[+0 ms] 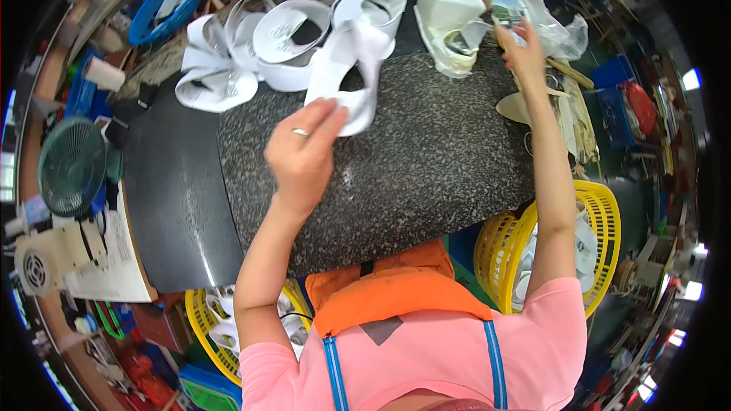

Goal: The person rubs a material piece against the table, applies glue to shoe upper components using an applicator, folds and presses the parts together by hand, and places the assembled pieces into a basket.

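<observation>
Over the near-left part of the speckled stone worktop (426,144), my left hand (304,152) pinches the lower edge of a white looped piece (365,110), a bent band with a wide opening. Behind it, several similar white loops (278,34) stand in a cluster, some with faint printing. Stretched to the back right, my right hand (523,61) has its thumb and fingers apart beside a small picture-printed packet (506,6). Nothing shows clearly in its grip. To its left stands a white squeeze bottle (451,0) with a small cup-like holder (459,49) in front.
Yellow baskets with white pieces stand below the worktop, one at right (601,198) and one at left (199,320). Crumpled clear plastic (563,30) lies at the back right. A green fan (72,167) and a blue basket (171,4) are at left.
</observation>
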The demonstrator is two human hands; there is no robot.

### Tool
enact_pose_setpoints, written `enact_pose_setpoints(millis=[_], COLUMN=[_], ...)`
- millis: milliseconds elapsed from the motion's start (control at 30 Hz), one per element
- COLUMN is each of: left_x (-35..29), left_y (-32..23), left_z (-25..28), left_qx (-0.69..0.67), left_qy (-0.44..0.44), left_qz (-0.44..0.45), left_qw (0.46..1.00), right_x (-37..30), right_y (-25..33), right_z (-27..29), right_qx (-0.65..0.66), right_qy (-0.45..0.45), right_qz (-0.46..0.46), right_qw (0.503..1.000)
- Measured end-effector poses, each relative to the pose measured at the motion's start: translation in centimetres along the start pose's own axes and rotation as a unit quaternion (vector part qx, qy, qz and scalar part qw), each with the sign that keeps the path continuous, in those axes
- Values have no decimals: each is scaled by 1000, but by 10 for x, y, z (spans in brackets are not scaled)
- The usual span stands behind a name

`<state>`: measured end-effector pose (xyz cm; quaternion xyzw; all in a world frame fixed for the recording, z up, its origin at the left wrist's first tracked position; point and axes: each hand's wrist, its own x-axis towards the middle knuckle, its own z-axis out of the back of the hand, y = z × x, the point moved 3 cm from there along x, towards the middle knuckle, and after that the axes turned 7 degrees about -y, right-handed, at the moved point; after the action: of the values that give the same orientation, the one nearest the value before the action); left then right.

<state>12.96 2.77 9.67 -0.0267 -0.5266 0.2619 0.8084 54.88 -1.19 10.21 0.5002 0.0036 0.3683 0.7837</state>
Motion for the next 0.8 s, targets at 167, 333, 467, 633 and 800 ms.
enact_pose_setpoints(millis=[167, 333, 467, 633, 800], left_x=[-13, -50, -58, -59, -64], left_y=[-9, -3, -1, -8, -12], left_z=[-56, -50, -43, -38, -37], left_qx=[-49, -94, -85, -58, -60], left_qy=[78, 192, 225, 168, 168], left_qz=[-169, -105, -113, -138, -132], left_qw=[981, 971, 964, 974, 975], right_x=[25, -11, -42, -55, -75], right_y=[9, 26, 21, 34, 59], right_z=[-38, -24, -18, -7, 6], right_qx=[-103, -41, -170, -280, 143], right_qy=[124, 83, 78, 15, 111], right_qz=[-36, 237, 320, 313, -90], right_qw=[986, 967, 929, 907, 979])
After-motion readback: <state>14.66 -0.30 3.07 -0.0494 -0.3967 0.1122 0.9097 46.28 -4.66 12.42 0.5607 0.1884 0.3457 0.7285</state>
